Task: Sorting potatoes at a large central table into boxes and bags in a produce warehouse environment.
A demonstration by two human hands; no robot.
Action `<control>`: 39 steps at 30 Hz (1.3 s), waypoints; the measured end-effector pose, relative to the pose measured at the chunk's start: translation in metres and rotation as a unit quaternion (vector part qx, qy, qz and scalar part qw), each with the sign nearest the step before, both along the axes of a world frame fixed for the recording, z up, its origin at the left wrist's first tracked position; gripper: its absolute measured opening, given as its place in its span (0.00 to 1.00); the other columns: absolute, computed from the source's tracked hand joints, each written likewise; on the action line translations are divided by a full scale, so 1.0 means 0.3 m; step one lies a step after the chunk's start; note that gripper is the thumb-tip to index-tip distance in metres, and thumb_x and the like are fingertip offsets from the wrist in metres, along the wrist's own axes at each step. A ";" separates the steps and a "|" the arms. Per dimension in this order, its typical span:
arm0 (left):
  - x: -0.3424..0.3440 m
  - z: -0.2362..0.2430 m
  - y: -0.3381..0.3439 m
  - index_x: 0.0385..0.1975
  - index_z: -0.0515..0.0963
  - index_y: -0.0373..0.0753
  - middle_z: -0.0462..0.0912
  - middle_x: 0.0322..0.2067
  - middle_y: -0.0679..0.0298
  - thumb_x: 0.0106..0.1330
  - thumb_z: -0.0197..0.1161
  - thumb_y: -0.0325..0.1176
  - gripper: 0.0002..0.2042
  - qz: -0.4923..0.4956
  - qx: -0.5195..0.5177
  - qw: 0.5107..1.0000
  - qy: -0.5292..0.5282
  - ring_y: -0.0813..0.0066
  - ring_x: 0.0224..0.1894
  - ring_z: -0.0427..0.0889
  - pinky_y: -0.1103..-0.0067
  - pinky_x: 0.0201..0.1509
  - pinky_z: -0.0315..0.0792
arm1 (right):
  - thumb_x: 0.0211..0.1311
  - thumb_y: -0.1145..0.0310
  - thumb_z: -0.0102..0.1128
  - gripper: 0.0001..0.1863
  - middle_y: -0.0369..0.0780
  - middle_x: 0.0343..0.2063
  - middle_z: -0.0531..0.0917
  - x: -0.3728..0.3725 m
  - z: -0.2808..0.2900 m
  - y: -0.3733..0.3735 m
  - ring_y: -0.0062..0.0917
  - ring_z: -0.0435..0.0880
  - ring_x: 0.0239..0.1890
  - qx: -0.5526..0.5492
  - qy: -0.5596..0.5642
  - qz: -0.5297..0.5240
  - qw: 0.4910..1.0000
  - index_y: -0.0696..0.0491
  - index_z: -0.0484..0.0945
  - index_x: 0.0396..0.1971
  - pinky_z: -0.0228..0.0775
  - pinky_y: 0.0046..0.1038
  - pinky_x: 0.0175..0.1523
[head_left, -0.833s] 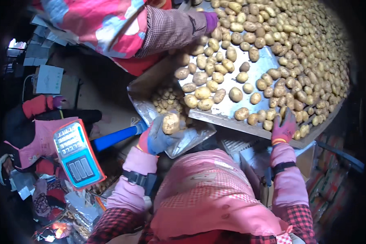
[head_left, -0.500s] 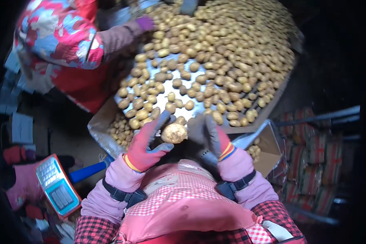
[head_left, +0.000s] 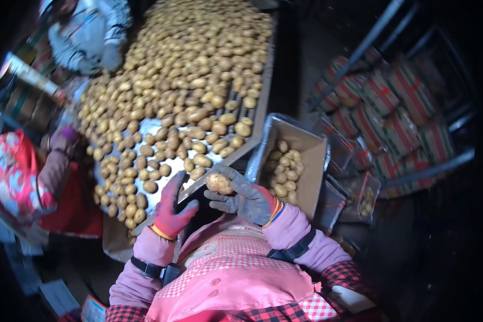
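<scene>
A large pale potato point(head_left: 219, 183) with dirt on its skin rests against the fingers of my right hand point(head_left: 248, 197), which wears a grey and red glove and is turned partly palm up. My left hand point(head_left: 173, 210), gloved in red with grey fingertips, holds nothing. Its fingers are apart, just left of the potato and near the table's front edge. Ahead of both hands spreads a heap of potatoes point(head_left: 188, 80) on a sorting table, with bare shiny metal point(head_left: 170, 165) showing between the closest ones.
Right of my right hand stands a cardboard box point(head_left: 311, 174) lined with plastic, with potatoes in it. Red, green and white striped sacks point(head_left: 378, 102) lie beyond, beside metal rails point(head_left: 359, 51). A co-worker in a patterned red garment point(head_left: 16, 177) is at the left, another person point(head_left: 88, 37) farther off.
The view has swung to the right, so the box and sacks show more fully. The large potato has passed from my left hand to my right hand, and my left hand is free.
</scene>
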State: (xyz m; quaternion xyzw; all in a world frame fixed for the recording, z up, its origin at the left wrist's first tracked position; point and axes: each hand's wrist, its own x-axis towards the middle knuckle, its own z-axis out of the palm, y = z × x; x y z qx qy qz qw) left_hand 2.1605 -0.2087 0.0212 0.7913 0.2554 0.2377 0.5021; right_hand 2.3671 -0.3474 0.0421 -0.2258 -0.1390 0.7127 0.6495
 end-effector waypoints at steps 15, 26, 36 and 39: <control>0.111 -0.060 -0.066 0.68 0.58 0.36 0.72 0.57 0.60 0.62 0.58 0.25 0.32 -0.084 -0.185 0.977 0.065 0.79 0.51 0.73 0.84 0.50 0.69 | 0.68 0.47 0.52 0.24 0.39 0.41 0.83 0.226 -0.184 -0.382 0.25 0.84 0.39 -0.228 0.025 -0.212 0.950 0.44 0.71 0.57 0.79 0.24 0.39; -0.011 -0.069 -0.063 0.67 0.59 0.36 0.73 0.58 0.54 0.64 0.58 0.25 0.30 -0.008 -0.224 0.973 0.054 0.70 0.60 0.72 0.78 0.59 0.67 | 0.64 0.34 0.44 0.36 0.46 0.56 0.73 0.348 0.042 -0.307 0.42 0.75 0.57 -0.068 0.161 -0.370 0.912 0.45 0.65 0.62 0.73 0.44 0.58; -0.036 -0.101 -0.057 0.66 0.62 0.35 0.75 0.57 0.56 0.65 0.57 0.26 0.27 -0.011 -0.254 0.966 0.057 0.73 0.57 0.73 0.78 0.58 0.68 | 0.62 0.31 0.42 0.37 0.45 0.58 0.72 0.326 0.007 -0.210 0.46 0.68 0.61 0.001 0.153 -0.296 0.943 0.42 0.69 0.61 0.58 0.51 0.67; -0.026 -0.108 -0.058 0.66 0.63 0.35 0.76 0.56 0.57 0.65 0.57 0.26 0.27 -0.016 -0.216 0.975 0.058 0.75 0.54 0.74 0.80 0.57 0.68 | 0.62 0.30 0.39 0.39 0.46 0.60 0.70 0.306 0.030 -0.210 0.46 0.67 0.62 0.026 0.150 -0.272 0.950 0.44 0.67 0.62 0.58 0.51 0.67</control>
